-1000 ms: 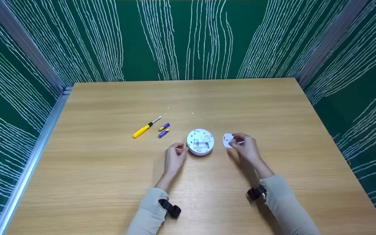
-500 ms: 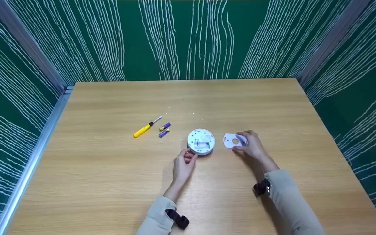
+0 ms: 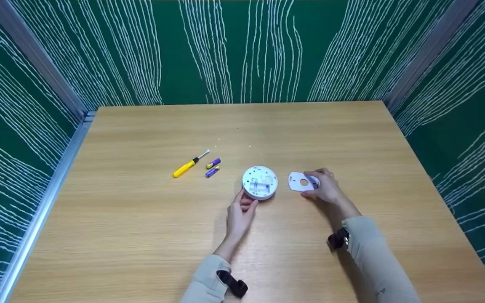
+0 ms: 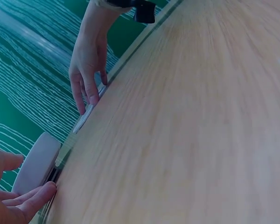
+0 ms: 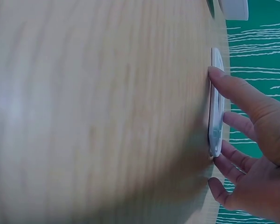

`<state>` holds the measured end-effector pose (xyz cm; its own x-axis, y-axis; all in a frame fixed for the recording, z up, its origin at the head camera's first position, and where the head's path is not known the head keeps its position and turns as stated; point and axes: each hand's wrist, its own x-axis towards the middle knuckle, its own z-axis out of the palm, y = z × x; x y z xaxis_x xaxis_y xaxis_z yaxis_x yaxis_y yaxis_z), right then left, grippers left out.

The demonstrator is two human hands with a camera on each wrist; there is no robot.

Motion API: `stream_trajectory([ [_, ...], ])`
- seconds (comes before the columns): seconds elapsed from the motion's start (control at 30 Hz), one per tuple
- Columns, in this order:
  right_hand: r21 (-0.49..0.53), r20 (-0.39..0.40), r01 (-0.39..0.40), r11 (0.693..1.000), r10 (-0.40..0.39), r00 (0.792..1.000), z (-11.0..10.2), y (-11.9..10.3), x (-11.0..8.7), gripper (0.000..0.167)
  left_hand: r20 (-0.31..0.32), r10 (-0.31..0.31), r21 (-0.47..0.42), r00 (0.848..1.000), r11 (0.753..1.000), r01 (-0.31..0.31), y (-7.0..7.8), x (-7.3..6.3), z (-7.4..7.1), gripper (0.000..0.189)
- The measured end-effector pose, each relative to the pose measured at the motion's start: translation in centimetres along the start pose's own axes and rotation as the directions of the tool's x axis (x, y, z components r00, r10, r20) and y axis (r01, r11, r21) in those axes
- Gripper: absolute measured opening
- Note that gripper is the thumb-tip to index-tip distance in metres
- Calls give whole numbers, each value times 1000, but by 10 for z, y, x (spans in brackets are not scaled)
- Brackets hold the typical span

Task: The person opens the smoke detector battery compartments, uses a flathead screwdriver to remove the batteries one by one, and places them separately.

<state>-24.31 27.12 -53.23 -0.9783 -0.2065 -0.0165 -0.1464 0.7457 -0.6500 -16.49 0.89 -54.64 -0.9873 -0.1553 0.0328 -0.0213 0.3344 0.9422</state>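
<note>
In the head view, a round white device (image 3: 259,182) lies mid-table, its open battery compartment facing up. My left hand (image 3: 239,214) touches its lower left rim with finger and thumb; the left wrist view shows those fingers (image 4: 32,200) beside the white casing (image 4: 37,163). To the right of the device, a flat white plate (image 3: 296,181) with a round hole rests on the wood. My right hand (image 3: 328,186) holds the plate's right end between thumb and fingers. The right wrist view shows the thumb on one edge of the plate (image 5: 216,112) and fingers at the other.
Left of the device lie two purple-and-yellow batteries (image 3: 213,163) and a yellow-handled screwdriver (image 3: 190,164). Small pale specks (image 3: 250,146) are scattered farther back. Green walls with white streaks (image 3: 242,50) stand around the wooden table (image 3: 141,235).
My left hand has shifted right and along the device's rim toward its front. My right hand has turned and moved back along the plate to its right end, uncovering the hole.
</note>
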Motion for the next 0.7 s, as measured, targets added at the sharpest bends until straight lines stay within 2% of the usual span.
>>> stream_trajectory([
  [0.2,-4,44,-71,997,71,997,0,2,5,66,13,-37,5,999,999,36,2,3,-1,56],
  [0.37,-3,71,-88,996,88,994,0,-1,5,66,23,-61,-4,998,998,61,2,5,-1,59],
  [0.47,-2,74,-78,997,77,994,0,-4,4,64,26,-49,-26,998,998,50,1,7,-1,60],
  [0.7,-50,-3,30,998,-30,1000,1,-5,0,59,48,-35,-63,998,997,38,1,13,-4,59],
])
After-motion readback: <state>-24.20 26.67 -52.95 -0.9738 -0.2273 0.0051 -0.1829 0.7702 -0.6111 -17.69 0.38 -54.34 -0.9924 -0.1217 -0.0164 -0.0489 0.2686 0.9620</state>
